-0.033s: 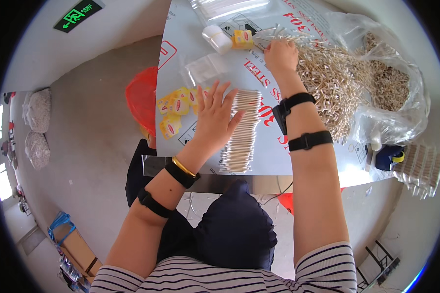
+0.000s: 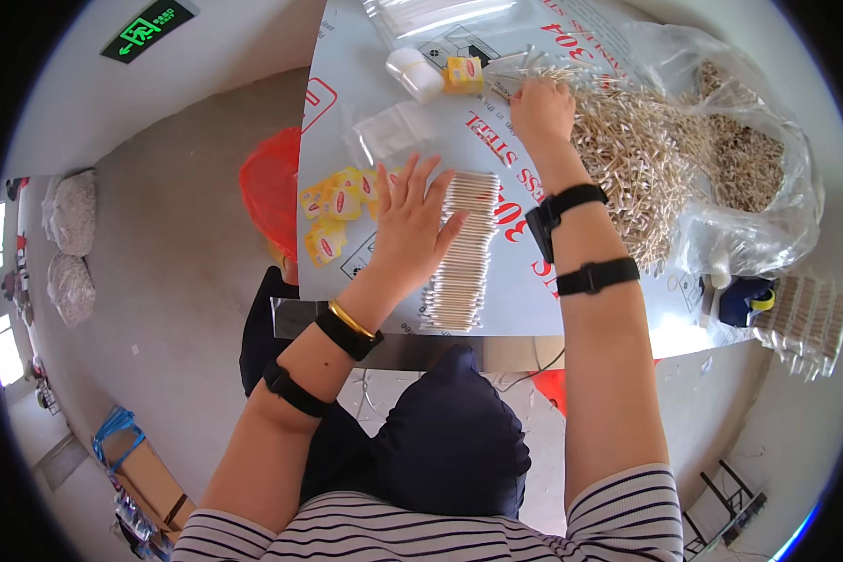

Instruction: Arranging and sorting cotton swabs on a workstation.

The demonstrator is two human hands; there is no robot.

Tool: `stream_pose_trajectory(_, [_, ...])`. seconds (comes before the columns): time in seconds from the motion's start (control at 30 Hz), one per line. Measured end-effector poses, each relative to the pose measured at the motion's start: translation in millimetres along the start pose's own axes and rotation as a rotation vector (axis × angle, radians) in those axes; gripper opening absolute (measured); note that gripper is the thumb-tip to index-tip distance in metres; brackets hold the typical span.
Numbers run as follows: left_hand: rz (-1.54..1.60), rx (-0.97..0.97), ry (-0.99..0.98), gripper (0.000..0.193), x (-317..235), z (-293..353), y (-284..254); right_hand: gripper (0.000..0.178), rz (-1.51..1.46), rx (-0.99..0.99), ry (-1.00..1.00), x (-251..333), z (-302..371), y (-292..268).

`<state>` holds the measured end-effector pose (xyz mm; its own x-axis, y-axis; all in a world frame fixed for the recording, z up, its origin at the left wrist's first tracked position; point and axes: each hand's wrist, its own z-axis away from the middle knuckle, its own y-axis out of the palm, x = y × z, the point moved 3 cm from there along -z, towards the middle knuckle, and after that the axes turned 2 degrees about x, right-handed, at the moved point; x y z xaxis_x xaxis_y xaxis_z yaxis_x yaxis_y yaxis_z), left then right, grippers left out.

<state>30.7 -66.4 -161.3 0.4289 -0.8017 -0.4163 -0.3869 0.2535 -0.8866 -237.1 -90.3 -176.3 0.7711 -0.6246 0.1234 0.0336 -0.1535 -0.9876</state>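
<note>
Dozens of cotton swabs lie side by side in a neat column [image 2: 464, 272] on the metal worktop [image 2: 525, 314], right in front of the seated person. The left hand [image 2: 405, 220] is spread beside it, palm down, thumb reaching over the column's left edge; that grip looks released, fingers splayed and closed on nothing. Farther off, the right hand [image 2: 541, 110] is bent down at the near-left fringe of a loose heap of swabs [image 2: 637, 155], which spreads toward a clear plastic bag [image 2: 796, 201]. From where I stand its fingertips are hidden, so I can't tell whether that grip has pinched any sticks. Yellow packets [image 2: 344, 204] lie just left of the left hand.

Each swab should be almost weightless, with a thin, stiff stick that would probably roll easily and could snap if bent, and soft tips that would crush or soil. I'd take hold at mid-stick, clear of the cotton, and press the column only lightly, since a nudge could skew it.
</note>
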Motion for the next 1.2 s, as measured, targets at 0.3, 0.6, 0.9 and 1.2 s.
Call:
stream_pose_trajectory(0.3, [0.024,-0.013,0.007,0.052,0.7,-2.8,7.6,0.004,-0.143,-0.067,-0.253,-2.0,74.5,-16.3])
stream_pose_trajectory(0.6, [-0.034,-0.054,0.022,0.053,17.9,-19.0,9.1,0.012,-0.304,-0.097,-0.310,12.8,49.2,-15.4])
stream_pose_trajectory(0.9, [-0.087,-0.022,0.028,0.049,28.0,-32.6,19.2,0.006,-0.157,-0.055,-0.448,27.2,35.1,-7.2])
stream_pose_trajectory(1.2, [-0.046,-0.062,0.029,0.050,26.2,-13.6,5.7,0.011,-0.527,0.272,-0.391,24.6,65.5,-1.9])
